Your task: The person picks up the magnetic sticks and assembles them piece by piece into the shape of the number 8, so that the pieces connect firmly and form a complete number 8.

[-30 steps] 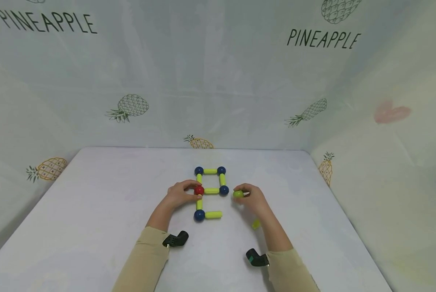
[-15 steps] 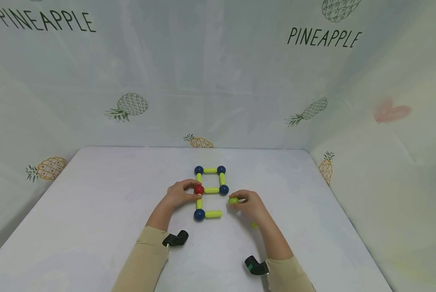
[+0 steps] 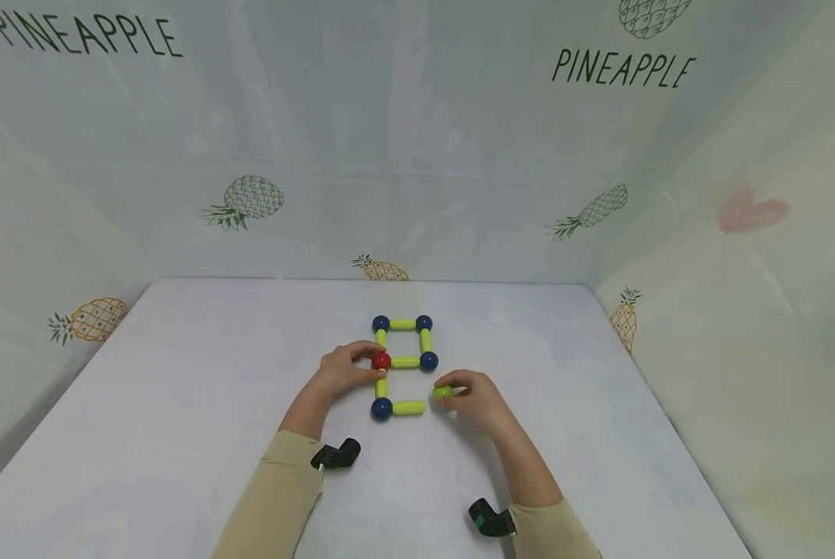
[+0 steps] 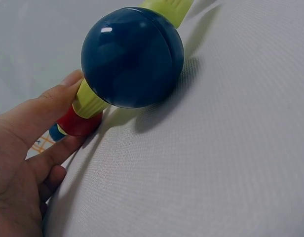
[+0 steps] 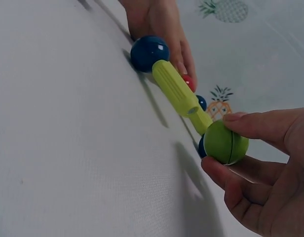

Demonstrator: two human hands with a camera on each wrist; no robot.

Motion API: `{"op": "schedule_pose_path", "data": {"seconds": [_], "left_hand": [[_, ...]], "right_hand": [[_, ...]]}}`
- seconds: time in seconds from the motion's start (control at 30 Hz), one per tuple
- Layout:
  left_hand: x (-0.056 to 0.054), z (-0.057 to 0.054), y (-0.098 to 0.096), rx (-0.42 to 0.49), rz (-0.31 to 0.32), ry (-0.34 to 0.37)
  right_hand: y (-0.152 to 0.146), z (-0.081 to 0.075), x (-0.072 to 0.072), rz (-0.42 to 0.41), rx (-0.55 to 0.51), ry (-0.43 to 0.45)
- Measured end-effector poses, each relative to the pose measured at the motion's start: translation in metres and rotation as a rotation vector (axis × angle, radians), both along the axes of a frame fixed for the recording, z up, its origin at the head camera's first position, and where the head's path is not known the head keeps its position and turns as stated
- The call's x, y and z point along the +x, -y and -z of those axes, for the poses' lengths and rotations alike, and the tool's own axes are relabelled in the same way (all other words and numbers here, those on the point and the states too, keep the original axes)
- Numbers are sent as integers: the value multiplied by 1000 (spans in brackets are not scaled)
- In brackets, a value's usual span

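Observation:
Yellow-green rods and balls form a flat figure on the table, a square with a branch toward me. My left hand [image 3: 341, 371] pinches the red ball [image 3: 381, 360] at the square's near left corner. From that ball a rod runs down to a blue ball [image 3: 382, 409], which looms large in the left wrist view. Another rod [image 3: 409, 407] points right from it, its far end free. Between thumb and fingers my right hand [image 3: 479, 399] holds a green ball [image 5: 226, 143], slightly right of that free end and apart from it.
Other blue balls [image 3: 428, 361] mark the square's remaining corners. A sliver of a yellow-green piece [image 3: 486, 435] shows beside my right wrist, mostly hidden. The white table [image 3: 215, 373] ends at a pineapple-printed cloth [image 3: 417, 155] behind. Black cameras [image 3: 337, 454] sit on both wrists.
My right hand has carried the green ball left and toward me, from beside the square's near right corner to near the lower rod's free end. The left hand has stayed on the red ball.

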State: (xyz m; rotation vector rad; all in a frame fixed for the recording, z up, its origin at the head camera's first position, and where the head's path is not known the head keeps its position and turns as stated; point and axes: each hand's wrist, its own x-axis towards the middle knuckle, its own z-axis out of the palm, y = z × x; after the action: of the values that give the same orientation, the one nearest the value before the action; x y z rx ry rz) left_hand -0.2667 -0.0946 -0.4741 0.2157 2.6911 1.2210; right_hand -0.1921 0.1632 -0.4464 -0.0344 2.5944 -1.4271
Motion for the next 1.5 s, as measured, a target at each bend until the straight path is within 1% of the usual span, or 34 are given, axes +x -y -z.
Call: {"op": "schedule_pose_path", "data": {"seconds": [0.2, 0.5, 0.77, 0.83, 1.0, 1.07, 1.33, 1.5], "left_hand": [[-2, 1, 0, -10, 11, -12], [-1, 0, 0, -11, 5, -2], [-2, 2, 1, -10, 18, -10], [-3, 2, 1, -11, 21, -15], [-4, 3, 1, -10, 24, -17], [-4, 4, 1, -10, 26, -17], [-5, 7, 3, -10, 30, -29], [-5, 7, 2, -4, 28, -28]], "right_hand": [[1, -1, 4, -25, 38, 14], [2, 0, 7, -37, 64, 43], [1, 5, 8, -60, 27, 26], [0, 5, 8, -74, 21, 23], [-1, 5, 7, -136, 31, -17], [-1, 5, 8, -147, 34, -28], [0, 9, 6, -127, 6, -26], [-2, 8, 6, -118, 0, -27]]}}
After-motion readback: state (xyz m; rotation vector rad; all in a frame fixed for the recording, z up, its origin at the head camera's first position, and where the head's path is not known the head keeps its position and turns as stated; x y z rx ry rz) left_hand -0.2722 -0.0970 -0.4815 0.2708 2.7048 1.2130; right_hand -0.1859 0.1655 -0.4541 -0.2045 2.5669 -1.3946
